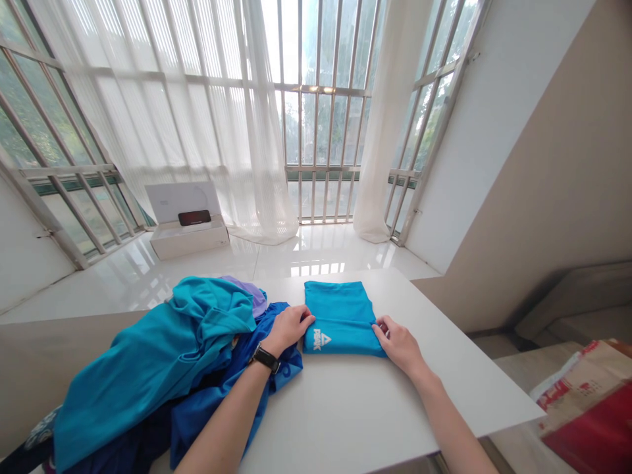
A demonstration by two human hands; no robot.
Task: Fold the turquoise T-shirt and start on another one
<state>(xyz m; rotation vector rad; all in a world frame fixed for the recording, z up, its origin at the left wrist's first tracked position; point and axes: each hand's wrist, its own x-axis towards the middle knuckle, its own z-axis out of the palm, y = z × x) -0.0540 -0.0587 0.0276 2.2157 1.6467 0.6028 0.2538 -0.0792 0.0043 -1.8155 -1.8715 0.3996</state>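
A bright blue shirt [340, 303], folded into a rectangle with a white logo near its lower left, lies flat on the white table [345, 408]. My left hand [291, 324] pinches its left edge, with thumb and fingers closed at the crease across the middle. At the same crease on the right edge, my right hand [395, 336] also pinches the cloth. A black watch sits on my left wrist. Beside my left arm lies a loose heap of clothes, with a teal garment [162, 355] on top of a darker blue one [217, 408].
On the windowsill behind the table stands an open white box [190, 240] with a dark phone-like object [194, 218] leaning in it. White curtains [266, 164] hang before barred windows. A red and tan paper bag [587, 401] stands beyond the table's right edge.
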